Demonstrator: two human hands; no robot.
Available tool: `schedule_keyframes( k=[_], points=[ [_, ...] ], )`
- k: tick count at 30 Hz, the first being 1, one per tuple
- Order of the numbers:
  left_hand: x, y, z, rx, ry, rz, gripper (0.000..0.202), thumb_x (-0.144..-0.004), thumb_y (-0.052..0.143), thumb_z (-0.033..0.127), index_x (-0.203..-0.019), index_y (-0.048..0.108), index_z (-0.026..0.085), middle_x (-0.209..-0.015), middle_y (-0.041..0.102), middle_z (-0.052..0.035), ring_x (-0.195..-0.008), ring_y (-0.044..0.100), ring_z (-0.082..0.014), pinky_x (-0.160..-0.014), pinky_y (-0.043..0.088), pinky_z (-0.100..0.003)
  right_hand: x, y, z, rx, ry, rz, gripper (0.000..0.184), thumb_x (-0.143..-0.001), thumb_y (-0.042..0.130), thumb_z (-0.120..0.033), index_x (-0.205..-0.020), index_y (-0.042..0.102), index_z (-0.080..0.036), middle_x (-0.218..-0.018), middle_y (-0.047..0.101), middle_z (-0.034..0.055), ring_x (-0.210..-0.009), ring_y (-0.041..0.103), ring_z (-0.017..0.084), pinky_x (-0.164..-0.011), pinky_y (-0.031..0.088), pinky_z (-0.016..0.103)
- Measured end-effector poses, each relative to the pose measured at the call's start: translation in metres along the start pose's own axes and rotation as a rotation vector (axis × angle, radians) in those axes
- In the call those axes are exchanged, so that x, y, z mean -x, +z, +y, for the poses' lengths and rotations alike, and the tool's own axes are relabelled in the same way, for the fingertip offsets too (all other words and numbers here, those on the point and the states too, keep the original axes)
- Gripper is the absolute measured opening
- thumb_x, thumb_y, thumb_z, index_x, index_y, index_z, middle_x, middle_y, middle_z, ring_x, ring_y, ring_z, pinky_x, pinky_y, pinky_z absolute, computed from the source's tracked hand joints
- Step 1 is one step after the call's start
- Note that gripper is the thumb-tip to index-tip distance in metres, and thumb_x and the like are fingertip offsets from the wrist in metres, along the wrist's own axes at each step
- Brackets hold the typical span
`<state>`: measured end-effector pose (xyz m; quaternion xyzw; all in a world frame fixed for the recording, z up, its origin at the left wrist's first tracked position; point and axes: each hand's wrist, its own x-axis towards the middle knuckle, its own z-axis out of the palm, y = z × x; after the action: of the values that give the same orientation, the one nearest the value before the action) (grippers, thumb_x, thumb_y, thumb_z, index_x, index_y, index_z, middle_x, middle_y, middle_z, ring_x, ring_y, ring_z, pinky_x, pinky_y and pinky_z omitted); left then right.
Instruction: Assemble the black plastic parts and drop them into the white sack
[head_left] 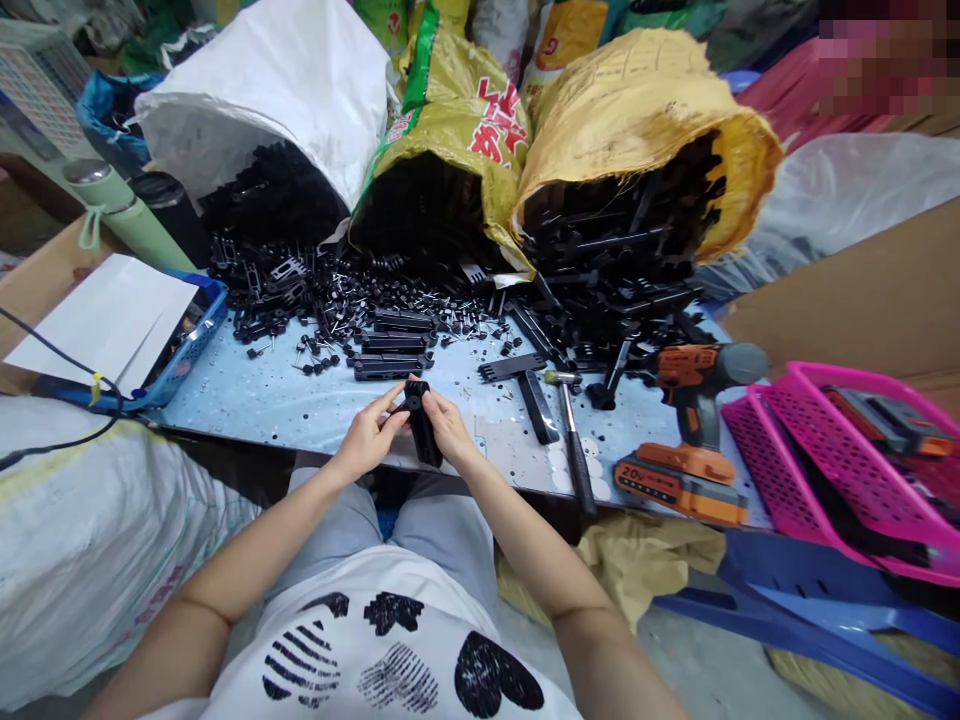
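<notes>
Between both hands I hold a long black plastic part point(422, 428) upright over the table's front edge. My left hand point(375, 428) is closed on its left side, thumb and fingers near the upper end. Closed against the right side, my right hand point(447, 426) grips it with the thumb near the top. Just beyond lie several similar black parts point(394, 345) in a stacked row. Small black pieces with metal pins point(319, 355) are scattered to their left. To the right rest loose flat black pieces point(537, 405) and a hammer point(574, 440).
An orange cordless drill point(694, 430) stands at the right beside pink baskets point(847, 470). Three sacks, white point(300, 70), green-gold point(457, 120) and yellow point(622, 110), spill black parts at the back. A blue basket point(176, 360) with papers point(101, 320) sits left, near a green bottle point(124, 215).
</notes>
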<state>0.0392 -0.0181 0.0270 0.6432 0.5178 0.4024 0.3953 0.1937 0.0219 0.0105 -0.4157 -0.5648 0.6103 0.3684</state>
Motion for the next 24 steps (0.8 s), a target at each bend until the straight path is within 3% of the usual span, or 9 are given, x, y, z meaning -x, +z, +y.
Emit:
schedule_keyframes(
  k=[4, 7, 10, 14, 17, 20, 24],
  points=[
    [0.003, -0.003, 0.003, -0.311, 0.132, 0.069, 0.036, -0.093, 0.043, 0.029, -0.126, 0.056, 0.020, -0.096, 0.060, -0.0087, -0.089, 0.060, -0.0187, -0.078, 0.050, -0.031, 0.006, -0.019, -0.003, 0.239, -0.160, -0.066, 0.058, -0.087, 0.048, -0.052, -0.137, 0.045, -0.023, -0.095, 0.065, 0.0044, -0.060, 0.057, 0.011, -0.062, 0.054, 0.027],
    [0.009, 0.000, 0.006, -0.439, 0.200, 0.092, 0.038, -0.094, 0.039, 0.028, -0.129, 0.053, 0.022, -0.093, 0.059, -0.0079, -0.088, 0.060, -0.0183, -0.076, 0.051, -0.029, 0.008, -0.032, -0.010, 0.456, -0.294, -0.111, 0.051, -0.089, 0.050, -0.046, -0.134, 0.050, -0.022, -0.105, 0.063, 0.0066, -0.074, 0.060, 0.012, -0.073, 0.053, 0.029],
    [0.012, 0.006, 0.006, -0.507, 0.236, 0.124, 0.039, -0.095, 0.037, 0.028, -0.132, 0.050, 0.023, -0.091, 0.060, -0.0074, -0.084, 0.060, -0.0166, -0.071, 0.051, -0.025, 0.009, -0.040, -0.019, 0.590, -0.404, -0.086, 0.048, -0.091, 0.047, -0.043, -0.135, 0.048, -0.022, -0.103, 0.064, 0.0071, -0.088, 0.061, 0.016, -0.083, 0.050, 0.031],
    [0.008, 0.005, 0.004, -0.538, 0.252, 0.120, 0.038, -0.095, 0.037, 0.030, -0.130, 0.052, 0.021, -0.095, 0.061, -0.0086, -0.085, 0.061, -0.0168, -0.070, 0.051, -0.025, 0.009, -0.044, -0.032, 0.779, -0.439, -0.155, 0.053, -0.089, 0.050, -0.045, -0.136, 0.047, -0.020, -0.094, 0.065, 0.0080, -0.083, 0.061, 0.018, -0.078, 0.050, 0.031],
    [0.000, -0.004, 0.004, -0.465, 0.297, 0.119, 0.038, -0.096, 0.037, 0.029, -0.130, 0.052, 0.021, -0.099, 0.062, -0.0091, -0.091, 0.062, -0.0171, -0.076, 0.051, -0.027, 0.011, -0.042, -0.037, 0.741, -0.461, -0.092, 0.053, -0.088, 0.052, -0.045, -0.136, 0.048, -0.022, -0.094, 0.065, 0.0070, -0.083, 0.061, 0.017, -0.079, 0.050, 0.031],
    [-0.006, -0.012, 0.010, -0.429, 0.373, 0.046, 0.037, -0.095, 0.039, 0.029, -0.128, 0.053, 0.022, -0.099, 0.064, -0.0085, -0.092, 0.062, -0.0172, -0.078, 0.052, -0.028, 0.012, -0.035, -0.039, 0.589, -0.418, -0.005, 0.050, -0.089, 0.051, -0.044, -0.136, 0.047, -0.025, -0.099, 0.065, 0.0050, -0.080, 0.062, 0.015, -0.077, 0.052, 0.030],
    [-0.008, -0.016, 0.020, -0.424, 0.385, 0.047, 0.040, -0.095, 0.039, 0.031, -0.133, 0.048, 0.020, -0.105, 0.064, -0.0103, -0.098, 0.061, -0.0198, -0.083, 0.052, -0.032, 0.012, -0.033, -0.043, 0.533, -0.373, -0.014, 0.052, -0.089, 0.051, -0.044, -0.138, 0.044, -0.027, -0.113, 0.062, 0.0053, -0.077, 0.063, 0.013, -0.073, 0.054, 0.030]
  ],
)
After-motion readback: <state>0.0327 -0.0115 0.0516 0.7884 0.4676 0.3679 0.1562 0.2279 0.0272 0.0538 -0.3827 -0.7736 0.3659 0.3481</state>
